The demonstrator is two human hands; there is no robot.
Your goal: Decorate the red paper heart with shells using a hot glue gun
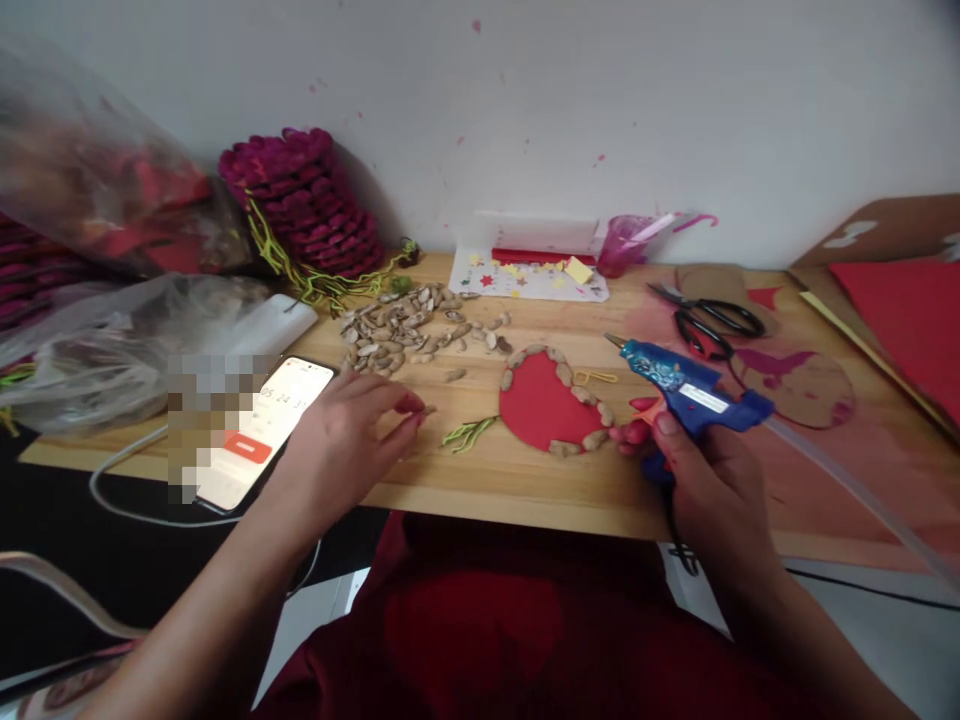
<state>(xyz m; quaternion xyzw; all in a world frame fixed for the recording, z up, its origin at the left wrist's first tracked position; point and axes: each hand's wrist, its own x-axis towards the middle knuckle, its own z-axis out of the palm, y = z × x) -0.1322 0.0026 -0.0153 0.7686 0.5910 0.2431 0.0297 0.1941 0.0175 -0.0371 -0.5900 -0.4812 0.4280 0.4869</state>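
Note:
My right hand grips a blue hot glue gun, its nozzle pointing up and left and a clear glue stick trailing from its back. In my left hand, thumb and forefinger pinch a small peanut shell. Between the hands lies a red heart-shaped piece with peanut shells along parts of its edge. Yellow-green yarn strands stick out at its left. Behind my left hand spreads a pile of peanut shells.
A lit phone and cable lie left, by plastic bags. A magenta woven piece leans on the wall. Scissors, a pink cup, a paper with confetti and red sheets stand behind and right.

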